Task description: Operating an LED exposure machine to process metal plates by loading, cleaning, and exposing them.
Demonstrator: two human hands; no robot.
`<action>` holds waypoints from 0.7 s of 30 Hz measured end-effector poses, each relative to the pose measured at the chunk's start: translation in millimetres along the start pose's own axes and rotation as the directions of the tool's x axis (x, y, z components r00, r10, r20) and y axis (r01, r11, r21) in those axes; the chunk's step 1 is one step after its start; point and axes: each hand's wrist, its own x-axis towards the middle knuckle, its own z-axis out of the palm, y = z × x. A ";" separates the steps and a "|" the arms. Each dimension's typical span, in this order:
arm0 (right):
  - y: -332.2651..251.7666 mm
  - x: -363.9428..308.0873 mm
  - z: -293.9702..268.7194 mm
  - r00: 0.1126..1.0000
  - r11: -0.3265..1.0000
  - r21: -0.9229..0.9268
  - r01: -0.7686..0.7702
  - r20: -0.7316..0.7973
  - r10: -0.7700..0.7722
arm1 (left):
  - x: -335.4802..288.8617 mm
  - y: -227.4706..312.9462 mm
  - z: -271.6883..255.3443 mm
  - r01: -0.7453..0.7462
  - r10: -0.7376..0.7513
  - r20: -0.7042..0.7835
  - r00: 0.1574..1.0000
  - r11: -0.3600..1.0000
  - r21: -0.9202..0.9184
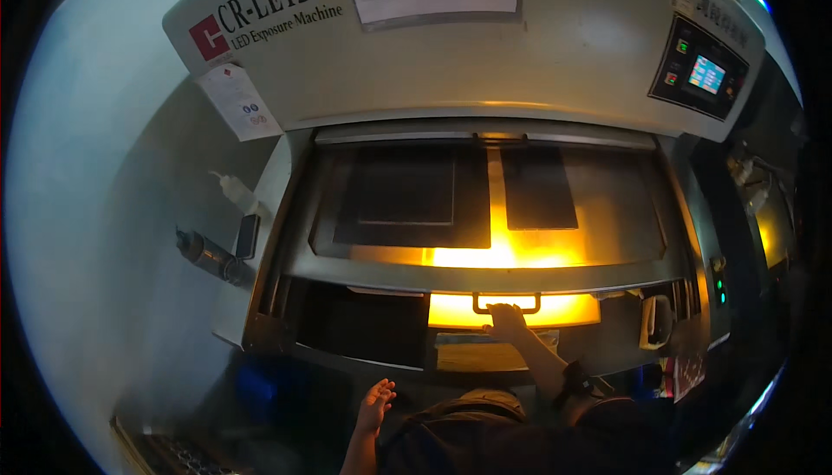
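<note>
My right hand is closed round the dark bar handle on the front edge of the lid frame. The lid has a glass pane, and two dark rectangular sheets show at it. Bright yellow light glows from under the lid and lights the bed behind my hand. Apart from the machine, my left hand hangs low in front of my body, its fingers loosely bent and apart, with nothing seen in it.
A control panel with a lit screen is at the upper right of the grey machine. Dark bottle, phone-like device and white squeeze bottle lie on the left ledge. A pale-handled tool sits at the right.
</note>
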 end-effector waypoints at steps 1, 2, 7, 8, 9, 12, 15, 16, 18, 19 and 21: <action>-12.5 -8.2 7.0 0.993 0.996 -0.022 -0.081 0.084 0.083 | 1.8 1.9 -11.2 -0.016 0.016 0.039 0.999 1.000 -0.007; -23.3 -16.6 13.5 0.986 0.989 -0.047 -0.137 0.088 0.141 | 3.8 2.6 -22.2 -0.029 0.030 0.082 0.996 0.999 -0.012; -70.5 -72.7 35.3 0.935 0.949 -0.098 -0.298 0.171 0.311 | 24.3 -11.9 -80.6 0.025 -0.046 0.305 0.951 0.997 0.073; -81.6 -83.6 31.7 0.887 0.926 -0.050 -0.374 0.272 0.373 | 29.0 -13.1 -89.9 0.044 -0.088 0.352 0.932 0.991 0.129; -90.9 -100.4 33.2 0.867 0.907 -0.049 -0.418 0.277 0.415 | 29.9 -20.2 -99.5 0.065 -0.138 0.402 0.905 0.980 0.189; -107.0 -150.1 41.3 0.872 0.895 -0.018 -0.445 0.220 0.438 | 51.4 -37.2 -118.9 0.163 -0.268 0.533 0.803 0.958 0.237; -149.7 -197.5 -9.7 0.963 0.948 -0.174 -0.265 -0.100 0.250 | 61.7 -37.6 -117.4 0.076 -0.014 0.670 0.742 0.995 -0.062; -167.6 -204.9 -48.1 0.899 0.902 -0.074 -0.426 0.078 0.431 | 55.0 -19.6 -104.0 -0.043 0.138 0.640 0.756 0.986 -0.162; -194.6 -227.7 -104.8 0.921 0.930 -0.110 -0.351 -0.220 0.322 | 29.0 38.9 -71.0 -0.287 0.452 0.554 0.699 0.887 -0.361; -192.4 -233.7 -120.9 0.903 0.922 -0.096 -0.376 -0.259 0.342 | 18.0 62.0 -57.8 -0.404 0.608 0.493 0.622 0.789 -0.463; -208.9 -233.7 -174.1 0.882 0.889 -0.116 -0.442 -0.237 0.408 | 15.8 81.6 -42.6 -0.490 0.693 0.398 0.601 0.713 -0.502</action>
